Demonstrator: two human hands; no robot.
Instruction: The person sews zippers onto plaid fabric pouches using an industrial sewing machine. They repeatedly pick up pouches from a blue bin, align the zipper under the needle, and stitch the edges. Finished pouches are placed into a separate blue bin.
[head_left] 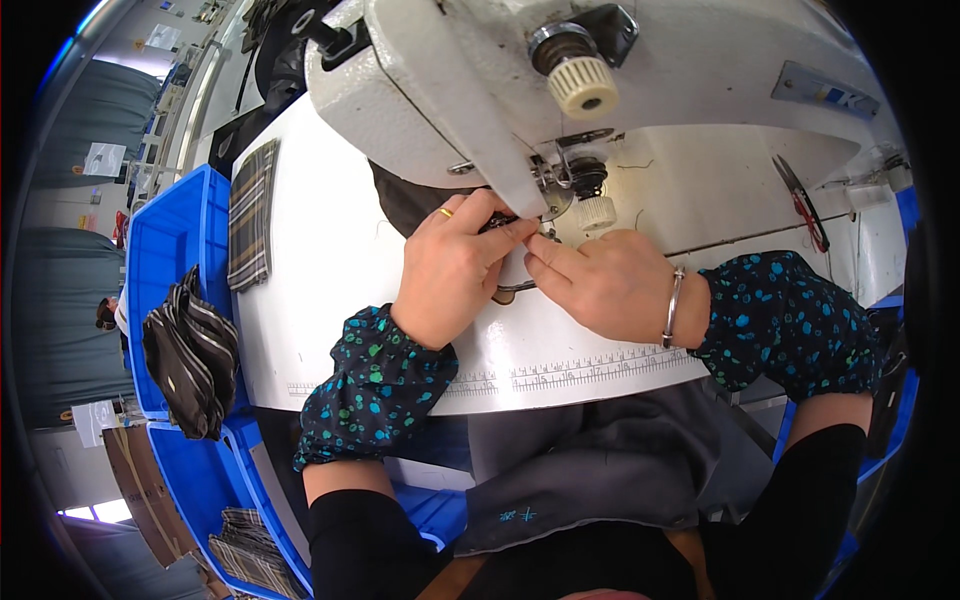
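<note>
A white sewing machine (pixel 420 100) stands over a white work surface (pixel 330 340). Dark fabric (pixel 405 190) lies beneath its head, behind my left hand (pixel 450 270), whose fingers are bent together just below the needle area (pixel 545 175). My right hand (pixel 610 280) meets it there from the right, fingertips closed. What both pinch is hidden by the fingers. A small curved dark-edged piece (pixel 515 294) shows between and below my hands.
A folded plaid cloth (pixel 250 215) lies at the left. Blue bins (pixel 180 220) beside the table hold striped dark cloth (pixel 190 355) and plaid pieces (pixel 250 550). Red-handled scissors (pixel 810 220) lie at the right. Part of another person (pixel 108 312) shows at the far left.
</note>
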